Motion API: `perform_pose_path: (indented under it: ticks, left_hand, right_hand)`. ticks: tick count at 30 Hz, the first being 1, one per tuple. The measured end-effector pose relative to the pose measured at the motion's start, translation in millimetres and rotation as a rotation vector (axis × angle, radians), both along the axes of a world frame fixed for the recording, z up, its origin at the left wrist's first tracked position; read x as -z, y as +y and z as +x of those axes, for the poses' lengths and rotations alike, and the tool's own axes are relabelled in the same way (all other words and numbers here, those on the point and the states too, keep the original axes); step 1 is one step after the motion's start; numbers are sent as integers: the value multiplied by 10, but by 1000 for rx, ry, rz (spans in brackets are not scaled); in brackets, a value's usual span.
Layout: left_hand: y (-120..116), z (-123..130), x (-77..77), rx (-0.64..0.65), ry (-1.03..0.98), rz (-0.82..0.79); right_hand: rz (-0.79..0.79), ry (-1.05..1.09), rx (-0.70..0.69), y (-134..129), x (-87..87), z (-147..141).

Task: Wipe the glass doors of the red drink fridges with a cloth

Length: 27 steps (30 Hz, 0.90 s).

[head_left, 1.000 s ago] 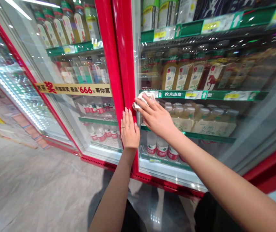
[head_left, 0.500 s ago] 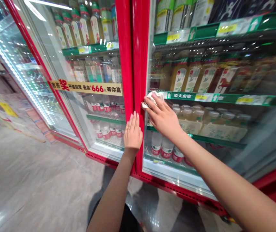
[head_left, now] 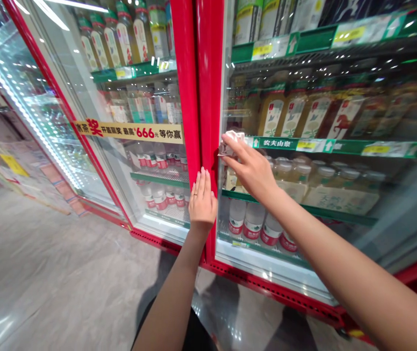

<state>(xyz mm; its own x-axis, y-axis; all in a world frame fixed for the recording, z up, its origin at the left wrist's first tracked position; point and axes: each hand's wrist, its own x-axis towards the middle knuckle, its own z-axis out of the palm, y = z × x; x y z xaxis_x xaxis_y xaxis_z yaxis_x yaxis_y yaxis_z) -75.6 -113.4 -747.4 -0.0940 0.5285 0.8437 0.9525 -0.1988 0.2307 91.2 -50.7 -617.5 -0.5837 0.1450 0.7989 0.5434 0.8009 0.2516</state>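
A crumpled white cloth or tissue point(head_left: 235, 137) lies under the fingers of my right hand point(head_left: 254, 170), pressed to the left edge of the right glass door point(head_left: 303, 265), beside its red frame point(head_left: 209, 63). Which material it is I cannot tell. My left hand point(head_left: 202, 202) rests flat on the red frame between the two doors, fingers stretched out and a thin ring on one of them; it holds nothing. Behind the right door's glass stand bottled drinks point(head_left: 272, 114) on shelves with green edge strips.
The left glass door point(head_left: 113, 161) carries a yellow banner strip point(head_left: 131, 130) with red and black lettering. Further left is another lit cooler point(head_left: 47, 105) with stacked boxes point(head_left: 29, 168) near it. Grey shiny floor point(head_left: 66, 273) spreads in front of the coolers.
My right hand has shifted slightly up and right with the white cloth, its fingers now more bunched over it. My left hand keeps its place on the frame.
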Motion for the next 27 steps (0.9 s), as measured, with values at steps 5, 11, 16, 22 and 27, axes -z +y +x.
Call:
perform_pose_path:
  ticks: [5,11,16,22,27]
  left_hand:
    - [-2,1,15,20,-13,17]
    - [7,14,26,13,-18,26]
    - [-10,12,2,28,-18,27]
    - [-37,-18,-11,59,-12,2]
    - [-48,-16,-16,41,16,3]
  right_hand:
    - [146,29,-26,62,-119,52]
    - [201,5,-97,112,-85,38]
    - [151,106,35,55,176,70]
    - [89,52,0,-6,201,-63]
    - [20,-44,-23,-80,270,8]
